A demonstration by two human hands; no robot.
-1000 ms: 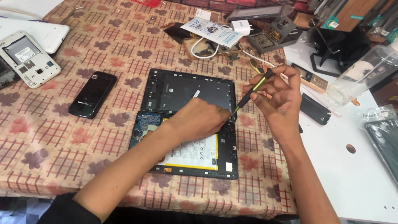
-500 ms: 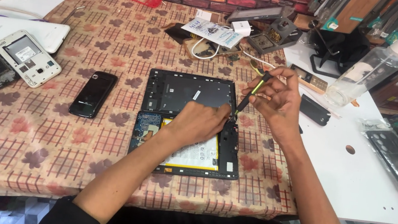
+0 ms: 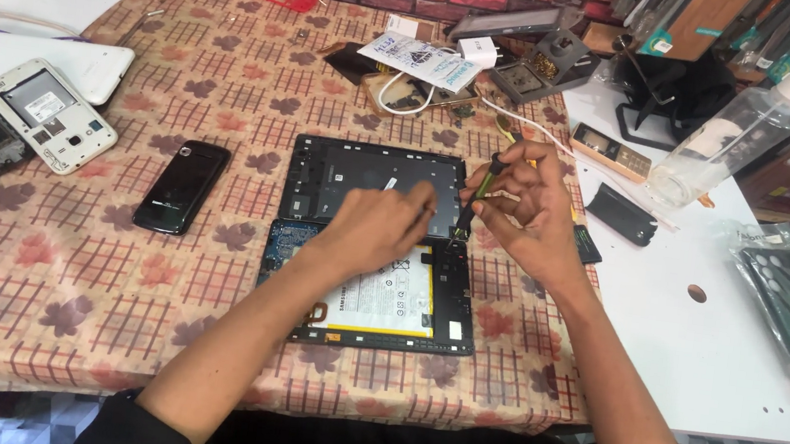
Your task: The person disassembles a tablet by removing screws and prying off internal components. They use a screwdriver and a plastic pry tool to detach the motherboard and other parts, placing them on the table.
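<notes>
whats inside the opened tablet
Inside the opened tablet: a white battery and blue circuit board. The left hand covers the upper middle.

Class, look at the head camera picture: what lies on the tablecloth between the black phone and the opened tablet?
Nothing: in the head view, only bare patterned tablecloth shows between the black phone and the opened tablet.
</notes>
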